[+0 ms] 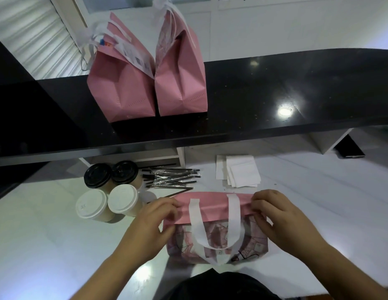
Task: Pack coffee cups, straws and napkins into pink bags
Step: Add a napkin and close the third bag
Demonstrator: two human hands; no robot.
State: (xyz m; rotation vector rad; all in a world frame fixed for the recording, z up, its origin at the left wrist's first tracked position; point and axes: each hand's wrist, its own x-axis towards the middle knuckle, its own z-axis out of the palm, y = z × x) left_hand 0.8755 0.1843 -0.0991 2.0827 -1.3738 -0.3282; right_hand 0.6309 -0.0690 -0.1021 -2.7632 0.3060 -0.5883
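A pink bag (212,210) with white handles and a clear printed front stands on the white counter before me. My left hand (155,221) pinches its top rim at the left corner. My right hand (275,215) pinches the rim at the right corner. Left of the bag stand several coffee cups: two with black lids (111,174) behind, two with white lids (107,203) in front. A bunch of wrapped black straws (172,178) lies behind the bag. A small stack of white napkins (240,171) lies to the right of the straws.
Two more pink bags (123,87) (182,83) stand upright on the raised black shelf (275,89) beyond the counter, their white handles tied. A dark flat object (349,148) lies at the far right under the shelf. The white counter (318,202) stretches to the right.
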